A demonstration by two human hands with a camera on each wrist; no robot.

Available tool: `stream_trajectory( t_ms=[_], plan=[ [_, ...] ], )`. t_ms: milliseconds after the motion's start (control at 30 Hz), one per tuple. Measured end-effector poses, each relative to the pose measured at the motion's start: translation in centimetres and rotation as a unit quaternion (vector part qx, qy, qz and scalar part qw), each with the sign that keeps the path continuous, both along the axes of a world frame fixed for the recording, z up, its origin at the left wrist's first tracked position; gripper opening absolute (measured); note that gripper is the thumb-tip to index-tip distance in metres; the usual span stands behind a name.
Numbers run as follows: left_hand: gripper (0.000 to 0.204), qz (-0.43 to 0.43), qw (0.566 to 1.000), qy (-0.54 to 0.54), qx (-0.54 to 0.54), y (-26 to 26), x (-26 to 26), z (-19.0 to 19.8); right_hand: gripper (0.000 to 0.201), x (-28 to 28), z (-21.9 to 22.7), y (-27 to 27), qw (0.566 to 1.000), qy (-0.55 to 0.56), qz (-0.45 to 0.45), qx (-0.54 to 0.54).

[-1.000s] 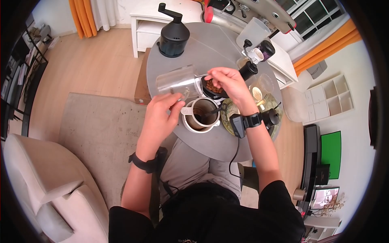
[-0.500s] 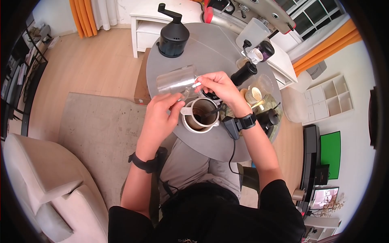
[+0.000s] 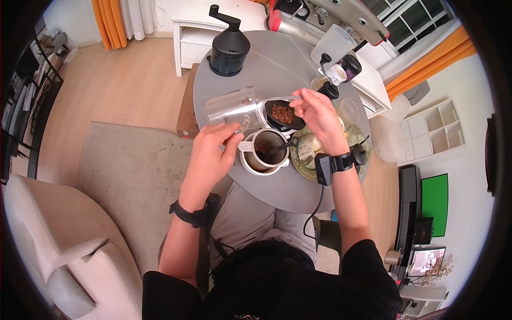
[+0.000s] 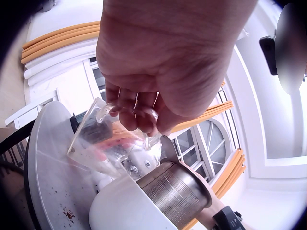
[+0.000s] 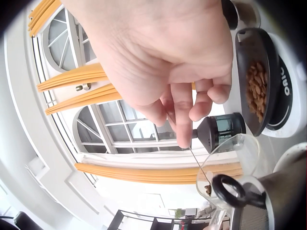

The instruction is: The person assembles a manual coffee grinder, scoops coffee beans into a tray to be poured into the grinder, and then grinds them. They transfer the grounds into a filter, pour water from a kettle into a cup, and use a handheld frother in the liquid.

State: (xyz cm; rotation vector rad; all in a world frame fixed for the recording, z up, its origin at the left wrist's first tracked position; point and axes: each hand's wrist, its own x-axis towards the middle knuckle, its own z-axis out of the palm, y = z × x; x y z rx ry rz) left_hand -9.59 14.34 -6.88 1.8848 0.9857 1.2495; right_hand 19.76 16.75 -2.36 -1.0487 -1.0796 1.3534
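My left hand grips the looped handle of a clear glass jug, tipped nearly on its side above the table. Between thumb and fingers my right hand pinches a thin straight stick, whose far end reaches the jug's mouth; brown bits show there in the right wrist view. Just below the right hand, a black tray of brown beans sits on a white scale. Nearer my lap stands a white pot holding a metal mesh filter and a black-handled tool.
A black hand-crank grinder stands at the far left of the round grey table. To the right are a patterned plate, a black pot and several cups and jars. An espresso machine is behind the table.
My right hand moved left toward the jug, covering the tray, then drew back right with the stick, showing the beans again. The left hand and jug have stayed in place.
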Motion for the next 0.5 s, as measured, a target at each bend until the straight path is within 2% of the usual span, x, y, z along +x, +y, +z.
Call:
stream_trajectory(
  t_ms=[300,500],
  plan=[
    [0.016,0.001,1.000,0.007,-0.002,0.0,0.0,-0.1,0.028,5.3,1.5,-2.8,0.995,-0.027,-0.095,0.012],
    [0.016,0.001,1.000,-0.001,0.002,0.0,0.0,0.0,0.027,7.7,0.9,-3.2,0.990,-0.068,-0.121,0.018]
  ],
)
